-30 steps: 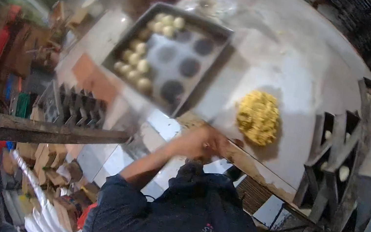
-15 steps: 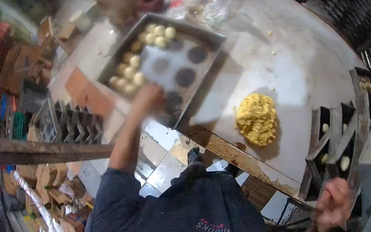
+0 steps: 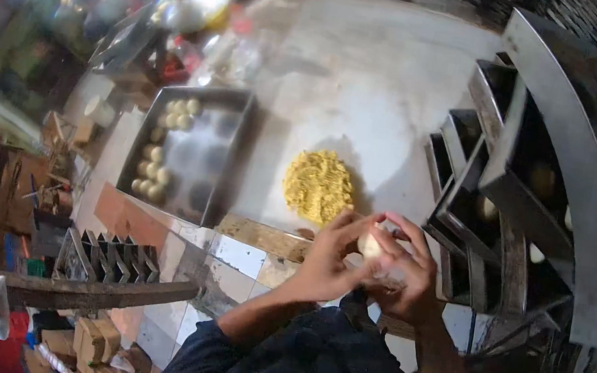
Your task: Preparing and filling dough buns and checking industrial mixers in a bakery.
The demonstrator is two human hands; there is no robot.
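Observation:
Both my hands meet in front of my chest, just on the near side of a crumbly yellow mound (image 3: 320,188) on the table. Between them is a pale, smooth dough ball (image 3: 369,244). My left hand (image 3: 333,261) curls its fingers and thumb around the ball's left side. From the right, my right hand (image 3: 410,278) closes on the same ball with bent fingers; its palm is partly hidden. Left of the mound lies a square metal tray (image 3: 230,158), with several pale dough balls (image 3: 155,171) grouped along its left side and dark round patches on its base.
Stacked metal trays (image 3: 529,167) stand close on the right, some holding pale dough pieces. The pale tabletop (image 3: 345,59) ends at a worn wooden edge (image 3: 263,237). Zigzag metal pans (image 3: 111,259) sit at lower left above a wooden beam (image 3: 79,297). Plastic bottles and bags crowd the far left.
My left hand has left the tray and moved right. My right hand has come left from beside the stacked trays. Both now hold a dough ball together, and the view has turned right.

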